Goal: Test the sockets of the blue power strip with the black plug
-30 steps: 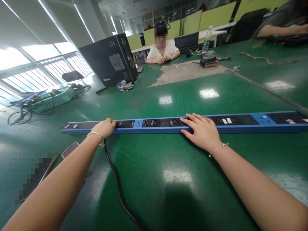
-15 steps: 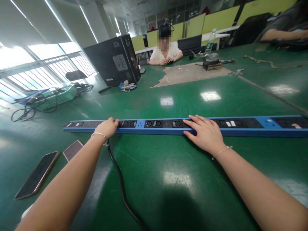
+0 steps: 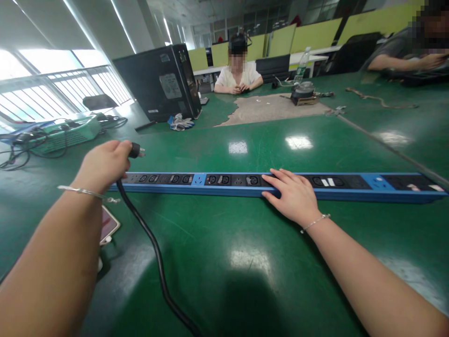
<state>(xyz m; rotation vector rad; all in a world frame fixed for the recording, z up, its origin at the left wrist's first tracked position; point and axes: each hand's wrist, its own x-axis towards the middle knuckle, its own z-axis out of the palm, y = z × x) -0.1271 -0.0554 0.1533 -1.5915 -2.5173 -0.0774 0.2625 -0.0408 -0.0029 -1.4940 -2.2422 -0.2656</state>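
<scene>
A long blue and black power strip (image 3: 224, 191) lies across the green table, its sockets facing up. My left hand (image 3: 105, 161) is closed around a black power plug (image 3: 135, 150), raised above the strip's left part. The plug's metal pins point right, clear of any socket. Its black cord (image 3: 154, 243) hangs from beneath my hand and runs down to the bottom edge. My right hand (image 3: 294, 194) rests on the strip right of its middle, fingers spread over the top and thumb along the near side. It covers some of the sockets. The strip's left end is hidden by my left hand.
A phone (image 3: 109, 223) lies partly behind my left forearm. Beyond the strip are a black computer tower (image 3: 161, 86), gloves (image 3: 180, 122), a green basket (image 3: 70, 135) with cables, a bottle (image 3: 302, 65) and a worn table patch (image 3: 270, 107). Two people sit at the table's far side.
My left hand has lifted off the strip and moved left and up, with the plug now showing in its fingers. My right hand stays on the strip. The view has shifted slightly.
</scene>
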